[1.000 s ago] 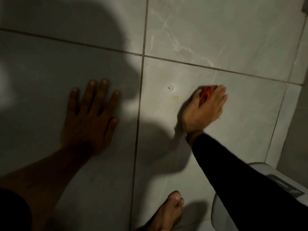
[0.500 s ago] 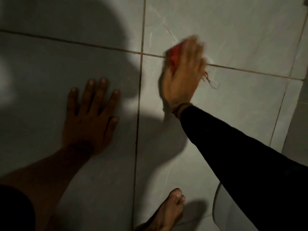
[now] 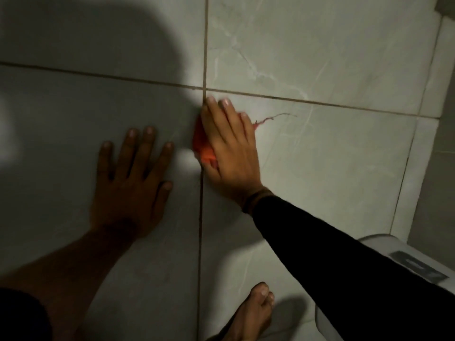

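An orange-red cloth (image 3: 203, 146) lies on the pale marbled floor tiles (image 3: 320, 168), right on the vertical grout line. My right hand (image 3: 231, 148), in a black sleeve, presses flat on the cloth with its fingers stretched out, so only the cloth's left edge shows. A loose thread (image 3: 270, 118) trails to the right of the fingers. My left hand (image 3: 130, 183) rests flat on the neighbouring tile in shadow, fingers spread, holding nothing, a short gap to the left of the cloth.
A bare foot (image 3: 253, 313) stands on the tile at the bottom centre. A white appliance with a dark panel (image 3: 384, 244) sits at the lower right, partly behind my sleeve. A narrow tile strip (image 3: 418, 156) borders the floor on the right. A large shadow covers the left tiles.
My right hand has swept the cloth from the right tile up to the horizontal grout line, then down and left onto the vertical grout line. The left hand has stayed planted.
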Tool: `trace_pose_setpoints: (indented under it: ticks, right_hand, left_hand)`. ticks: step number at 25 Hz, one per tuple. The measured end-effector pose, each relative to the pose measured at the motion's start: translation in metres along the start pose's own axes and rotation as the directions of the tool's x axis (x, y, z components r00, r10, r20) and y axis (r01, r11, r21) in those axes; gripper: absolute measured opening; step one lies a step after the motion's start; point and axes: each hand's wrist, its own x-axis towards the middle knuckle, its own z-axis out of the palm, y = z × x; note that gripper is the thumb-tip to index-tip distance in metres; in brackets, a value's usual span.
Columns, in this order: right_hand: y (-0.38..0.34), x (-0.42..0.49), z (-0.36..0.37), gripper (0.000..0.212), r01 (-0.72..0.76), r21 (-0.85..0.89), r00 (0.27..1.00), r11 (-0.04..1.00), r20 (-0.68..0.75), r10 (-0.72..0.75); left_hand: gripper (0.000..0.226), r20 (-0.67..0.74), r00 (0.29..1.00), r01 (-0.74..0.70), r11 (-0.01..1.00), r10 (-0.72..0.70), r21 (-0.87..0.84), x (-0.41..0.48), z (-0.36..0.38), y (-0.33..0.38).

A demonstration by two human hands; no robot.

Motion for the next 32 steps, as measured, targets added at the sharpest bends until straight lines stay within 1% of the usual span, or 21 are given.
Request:
trace_pose_setpoints:
  ticks: [2, 5, 8, 10, 12, 13, 15, 16, 17, 18, 19, 21, 22, 24, 25, 27, 28, 29, 30, 31, 32]
  right_hand:
    - [0.020, -0.006, -0.011, 0.080, -0.055, 0.016, 0.998, 0.998, -0.005, 0.055]
    - [-0.004, 0.044, -0.006, 0.083, -0.426, 0.017, 0.894, 0.904, -0.143, 0.424]
    - [0.008, 0.047, -0.003, 0.083, -0.025, -0.041, 0.998, 0.999, -0.063, 0.022]
    - [0.062, 0.024, -0.022, 0.078, 0.212, -0.045, 0.977, 0.976, 0.010, -0.211]
    - [0.108, -0.008, -0.034, 0.070, -0.053, -0.013, 0.996, 0.998, -0.072, 0.052]
    - [0.120, -0.021, -0.033, 0.068, -0.327, 0.065, 0.929, 0.943, -0.159, 0.333]
    - [0.118, -0.022, -0.028, 0.071, -0.793, 0.304, 0.473, 0.529, -0.241, 0.848]
    - [0.104, -0.010, -0.024, 0.072, -0.870, 0.380, 0.240, 0.313, -0.228, 0.944]
    - [0.084, 0.004, -0.019, 0.072, -0.887, 0.407, 0.144, 0.218, -0.206, 0.968]
    - [0.059, 0.017, -0.014, 0.070, -0.886, 0.391, 0.171, 0.248, -0.221, 0.960]
    - [0.033, 0.023, -0.009, 0.071, -0.859, 0.335, 0.304, 0.388, -0.276, 0.912]
    - [-0.005, -0.003, 0.006, 0.078, -0.508, 0.126, 0.823, 0.852, -0.223, 0.523]
    - [-0.005, -0.024, 0.008, 0.080, -0.188, 0.038, 0.977, 0.981, -0.094, 0.191]
    - [0.040, -0.051, -0.005, 0.076, 0.341, -0.084, 0.933, 0.936, 0.150, -0.326]
    - [0.067, -0.059, -0.013, 0.071, 0.407, -0.119, 0.904, 0.906, 0.195, -0.381]
    - [0.105, -0.076, -0.022, 0.069, 0.053, -0.088, 0.996, 0.995, 0.071, -0.047]
    - [0.110, -0.083, -0.021, 0.070, -0.308, 0.012, 0.949, 0.951, -0.067, 0.308]
    - [0.101, -0.085, -0.015, 0.072, -0.645, 0.177, 0.719, 0.743, -0.188, 0.669]
    - [0.081, -0.081, -0.004, 0.073, -0.809, 0.344, 0.418, 0.477, -0.233, 0.878]
    - [0.051, -0.070, 0.001, 0.073, -0.848, 0.436, 0.229, 0.300, -0.207, 0.951]
    - [0.016, -0.059, 0.008, 0.072, -0.854, 0.430, 0.218, 0.294, -0.218, 0.951]
  left_hand:
    - [0.077, -0.002, 1.000, -0.002, 1.000, 0.002, 0.003, -0.001, -0.002, 0.003]
    - [0.078, 0.014, 1.000, 0.006, 1.000, -0.006, -0.026, 0.001, -0.002, 0.002]
    - [0.076, 0.024, 1.000, 0.019, 0.999, -0.018, -0.026, 0.000, -0.004, 0.002]
    - [0.076, 0.040, 0.999, 0.034, 0.999, -0.033, -0.019, 0.002, -0.006, 0.001]
    - [0.076, 0.045, 0.999, 0.029, 0.999, -0.028, -0.019, 0.001, -0.006, 0.002]
    - [0.076, 0.045, 0.999, 0.030, 0.999, -0.029, -0.016, 0.001, -0.006, 0.003]
    - [0.077, 0.047, 0.998, 0.034, 0.999, -0.034, -0.017, 0.002, -0.006, 0.001]
    - [0.076, 0.047, 0.998, 0.032, 0.999, -0.031, -0.017, 0.001, -0.007, 0.001]
    - [0.077, 0.050, 0.998, 0.031, 0.999, -0.030, -0.012, 0.001, -0.006, 0.001]
    - [0.077, 0.057, 0.998, 0.033, 0.999, -0.032, -0.006, 0.000, -0.005, 0.002]
    - [0.077, 0.066, 0.997, 0.035, 0.999, -0.035, -0.006, 0.000, -0.004, 0.002]
    - [0.078, 0.065, 0.997, 0.039, 0.999, -0.038, -0.013, 0.001, -0.002, 0.001]
    - [0.078, 0.058, 0.998, 0.036, 0.999, -0.035, -0.008, 0.000, -0.002, 0.000]
    - [0.077, 0.050, 0.998, 0.027, 1.000, -0.027, 0.005, 0.000, -0.001, 0.000]
    - [0.077, 0.054, 0.998, 0.026, 1.000, -0.026, 0.004, 0.000, -0.001, 0.000]
    - [0.076, 0.062, 0.998, 0.026, 1.000, -0.027, 0.004, -0.001, -0.001, 0.000]
    - [0.076, 0.059, 0.998, 0.029, 1.000, -0.029, 0.005, -0.001, -0.001, 0.000]
    - [0.076, 0.055, 0.998, 0.032, 0.999, -0.033, 0.006, -0.001, -0.002, 0.000]
    - [0.076, 0.052, 0.998, 0.034, 0.999, -0.034, 0.003, -0.001, -0.002, 0.000]
    - [0.076, 0.046, 0.998, 0.030, 1.000, -0.030, 0.000, -0.001, -0.002, 0.000]
    - [0.076, 0.038, 0.999, 0.025, 1.000, -0.025, -0.003, 0.000, -0.002, 0.000]
